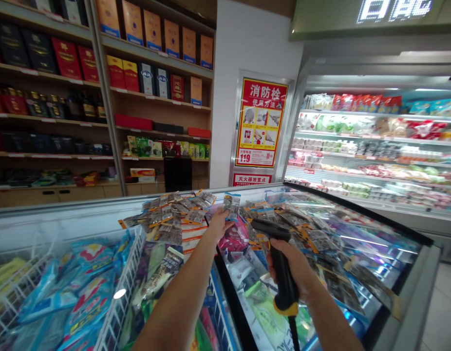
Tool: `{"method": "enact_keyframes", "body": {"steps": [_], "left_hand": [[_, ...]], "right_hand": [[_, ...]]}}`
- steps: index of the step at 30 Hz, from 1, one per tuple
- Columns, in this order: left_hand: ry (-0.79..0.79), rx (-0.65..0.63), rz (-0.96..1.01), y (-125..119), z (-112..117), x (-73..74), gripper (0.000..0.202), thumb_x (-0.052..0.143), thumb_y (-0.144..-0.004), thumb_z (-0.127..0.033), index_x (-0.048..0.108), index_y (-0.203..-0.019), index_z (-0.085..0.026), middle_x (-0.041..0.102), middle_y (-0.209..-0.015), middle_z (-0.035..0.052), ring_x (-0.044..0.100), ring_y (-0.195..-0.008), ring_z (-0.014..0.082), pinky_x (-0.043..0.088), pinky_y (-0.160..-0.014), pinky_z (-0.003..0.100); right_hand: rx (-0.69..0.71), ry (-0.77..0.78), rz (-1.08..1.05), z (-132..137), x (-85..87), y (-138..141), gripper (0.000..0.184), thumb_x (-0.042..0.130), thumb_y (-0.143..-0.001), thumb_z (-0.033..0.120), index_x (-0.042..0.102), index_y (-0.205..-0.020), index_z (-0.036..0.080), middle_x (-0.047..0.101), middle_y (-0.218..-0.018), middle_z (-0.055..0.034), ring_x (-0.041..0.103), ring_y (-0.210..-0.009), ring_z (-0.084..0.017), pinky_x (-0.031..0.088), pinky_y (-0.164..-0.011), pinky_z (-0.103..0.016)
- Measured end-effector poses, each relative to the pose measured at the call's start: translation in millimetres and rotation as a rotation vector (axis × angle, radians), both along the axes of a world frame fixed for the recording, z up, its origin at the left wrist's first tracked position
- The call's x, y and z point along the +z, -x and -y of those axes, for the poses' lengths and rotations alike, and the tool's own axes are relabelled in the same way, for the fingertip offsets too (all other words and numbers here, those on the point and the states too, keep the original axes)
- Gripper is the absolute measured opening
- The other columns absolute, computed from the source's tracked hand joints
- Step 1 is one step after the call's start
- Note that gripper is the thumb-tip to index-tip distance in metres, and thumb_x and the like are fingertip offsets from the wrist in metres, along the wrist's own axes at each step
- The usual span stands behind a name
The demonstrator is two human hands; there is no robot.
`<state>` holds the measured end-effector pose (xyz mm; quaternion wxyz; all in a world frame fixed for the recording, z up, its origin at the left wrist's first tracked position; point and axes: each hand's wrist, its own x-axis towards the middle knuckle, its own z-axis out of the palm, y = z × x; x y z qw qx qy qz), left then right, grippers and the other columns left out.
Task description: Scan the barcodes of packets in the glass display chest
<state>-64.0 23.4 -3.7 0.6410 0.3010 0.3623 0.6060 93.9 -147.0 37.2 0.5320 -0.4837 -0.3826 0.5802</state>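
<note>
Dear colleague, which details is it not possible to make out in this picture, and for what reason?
All in the head view:
Print on the small packet at the left hand: too small and blurred.
Front of the black scanner in the right hand: turned away from the camera.
Far end of the scanner's cable: cut off by the bottom edge.
Tops of the lit sign's characters: cut off by the top edge.

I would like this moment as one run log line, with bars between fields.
left hand: at small packet | right hand: gripping black scanner | around: packets on glass-topped case
</note>
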Motion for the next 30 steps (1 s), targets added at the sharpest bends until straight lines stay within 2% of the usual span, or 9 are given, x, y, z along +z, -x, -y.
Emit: {"method": "enact_keyframes", "body": {"steps": [8, 12, 16, 20, 26, 30], "left_hand": [[-0.014, -0.002, 0.028, -1, 2, -0.7, 0.013, 0.052, -0.077, -0.004, 0.057, -0.079, -0.016, 0.062, -0.075, 0.0003, 0.057, -0.064, 0.0086, 0.054, -0.070, 0.029], [0.020, -0.005, 0.006, 0, 3, -0.5, 0.010, 0.052, -0.078, -0.007, 0.055, -0.080, -0.017, 0.061, -0.071, -0.0004, 0.057, -0.062, 0.0087, 0.054, -0.070, 0.030], [0.040, 0.011, -0.006, -1, 4, 2.5, 0.008, 0.051, -0.079, -0.010, 0.054, -0.080, -0.017, 0.060, -0.069, -0.0008, 0.058, -0.059, 0.0090, 0.054, -0.066, 0.028], [0.087, 0.044, -0.066, -7, 7, 8.9, 0.005, 0.049, -0.083, -0.016, 0.053, -0.079, -0.017, 0.060, -0.068, -0.0006, 0.057, -0.054, 0.0093, 0.053, -0.061, 0.027], [-0.001, 0.042, -0.245, -41, 14, 12.6, 0.004, 0.054, -0.078, -0.018, 0.057, -0.077, -0.017, 0.062, -0.070, 0.0009, 0.059, -0.058, 0.0123, 0.048, -0.059, 0.025], [-0.115, 0.035, -0.377, -78, 16, 9.8, 0.010, 0.052, -0.077, -0.019, 0.058, -0.069, -0.016, 0.064, -0.072, 0.0054, 0.063, -0.078, 0.0201, 0.047, -0.070, 0.030]], "right_hand": [[0.031, 0.018, -0.029, 2, -0.5, 0, 0.023, 0.060, -0.069, 0.038, 0.054, -0.069, 0.015, 0.056, -0.045, 0.0022, 0.050, -0.031, -0.009, 0.035, -0.030, -0.017], [0.011, 0.017, -0.043, 0, -2.3, -3, 0.022, 0.059, -0.071, 0.037, 0.055, -0.070, 0.015, 0.056, -0.045, 0.0021, 0.050, -0.031, -0.010, 0.034, -0.029, -0.017], [-0.120, -0.014, -0.053, -3, -2.4, -17, 0.019, 0.058, -0.073, 0.034, 0.056, -0.069, 0.015, 0.056, -0.044, 0.0019, 0.049, -0.031, -0.010, 0.036, -0.029, -0.018], [-0.287, -0.003, -0.074, -2, 0.4, -43, 0.017, 0.059, -0.073, 0.034, 0.056, -0.070, 0.017, 0.056, -0.043, 0.0019, 0.050, -0.032, -0.011, 0.037, -0.029, -0.019], [-0.447, 0.012, -0.016, 14, 6.7, -91, 0.019, 0.062, -0.072, 0.034, 0.055, -0.067, 0.018, 0.056, -0.043, 0.0014, 0.051, -0.034, -0.012, 0.039, -0.031, -0.020], [-0.518, 0.011, -0.022, 22, 6.4, -118, 0.017, 0.063, -0.071, 0.033, 0.056, -0.070, 0.018, 0.057, -0.043, 0.0020, 0.051, -0.034, -0.012, 0.040, -0.031, -0.021]]}}
